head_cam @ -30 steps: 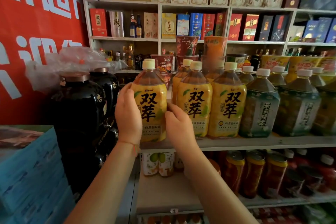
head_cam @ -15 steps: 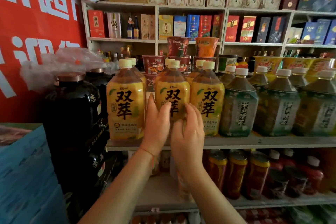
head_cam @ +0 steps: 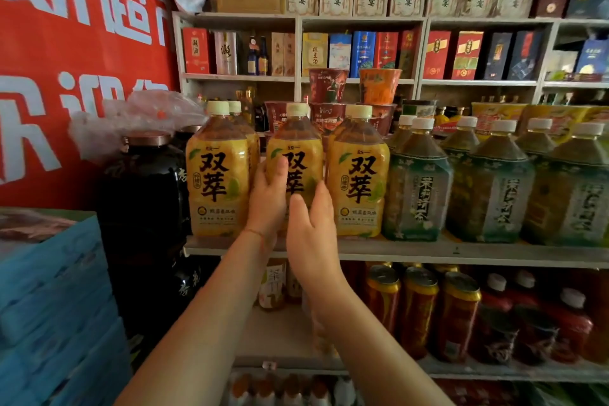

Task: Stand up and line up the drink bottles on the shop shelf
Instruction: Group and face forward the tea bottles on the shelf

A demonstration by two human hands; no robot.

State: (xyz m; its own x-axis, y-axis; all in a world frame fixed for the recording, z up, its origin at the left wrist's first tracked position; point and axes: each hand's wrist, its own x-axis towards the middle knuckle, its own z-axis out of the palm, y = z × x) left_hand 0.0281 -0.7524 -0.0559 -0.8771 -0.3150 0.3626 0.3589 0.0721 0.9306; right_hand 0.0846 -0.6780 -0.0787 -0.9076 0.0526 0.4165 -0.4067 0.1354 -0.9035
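Three yellow-labelled drink bottles stand upright in the front row of the shelf (head_cam: 412, 249). My left hand (head_cam: 268, 199) grips the left side of the middle yellow bottle (head_cam: 301, 155), thumb across its label. My right hand (head_cam: 311, 234) lies against that bottle's lower front with fingers fairly straight. The left yellow bottle (head_cam: 217, 175) and the right yellow bottle (head_cam: 359, 175) stand free on either side. Further yellow bottles show behind them. Green tea bottles (head_cam: 418, 184) continue the row to the right.
Dark ceramic jars (head_cam: 145, 194) under a plastic bag stand left of the shelf, with blue cartons (head_cam: 56, 300) below them. Noodle cups (head_cam: 329, 86) sit behind the bottles. Canned and red bottled drinks (head_cam: 458, 313) fill the shelf underneath. Boxed liquor lines the back wall.
Both hands left the leftmost yellow bottle, which now stands free, and moved right onto the middle yellow bottle. The view shifted so the bottles appear further right.
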